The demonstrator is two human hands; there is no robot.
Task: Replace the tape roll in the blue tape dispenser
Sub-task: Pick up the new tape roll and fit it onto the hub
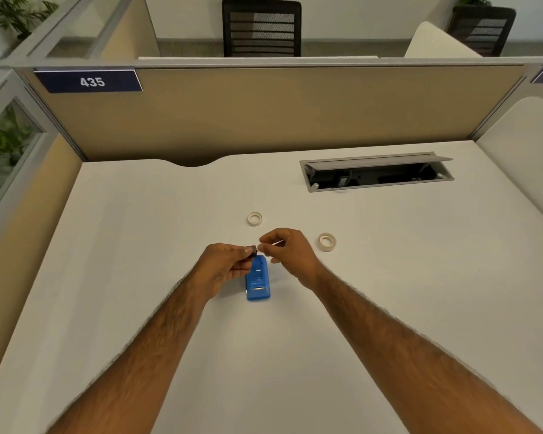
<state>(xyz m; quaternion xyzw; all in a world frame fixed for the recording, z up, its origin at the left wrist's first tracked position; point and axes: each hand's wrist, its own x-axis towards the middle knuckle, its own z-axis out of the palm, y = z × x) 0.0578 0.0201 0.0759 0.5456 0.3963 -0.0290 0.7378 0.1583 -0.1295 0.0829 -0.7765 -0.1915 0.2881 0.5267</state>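
Observation:
The blue tape dispenser (258,281) lies on the white desk (138,245), partly under my hands. My left hand (223,267) pinches a small black spool (253,249) just above the dispenser's far end. My right hand (287,250) is close beside it, fingertips pinched together near the spool; I cannot tell whether they touch it or hold a strand of tape. Two whitish tape rolls lie flat on the desk: one (254,218) beyond my hands, the other (327,242) to the right of my right hand.
An open cable tray (376,175) is sunk into the desk at the back right. A beige partition (264,114) with a "435" sign (90,81) closes the far edge. Side panels stand left and right.

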